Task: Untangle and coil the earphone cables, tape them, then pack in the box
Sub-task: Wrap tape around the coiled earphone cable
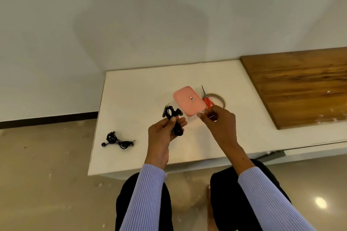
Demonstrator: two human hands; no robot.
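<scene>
My left hand (165, 129) grips a coiled black earphone cable (172, 116) above the white table, the earbuds sticking out over my fingers. My right hand (217, 124) hovers just to the right with thumb and fingers pinched on something small and pale, apparently a piece of tape; it is hard to make out. The pink box (188, 100) lies shut behind both hands. A second black earphone (117, 141) lies loosely bundled on the table at the left. Red-handled scissors (207, 98) rest across a roll of tape (220, 99) right of the box.
The white table (140, 88) ends close to the second earphone on the left, with floor beyond. A wooden board (300, 84) covers the right side. My knees are under the near edge.
</scene>
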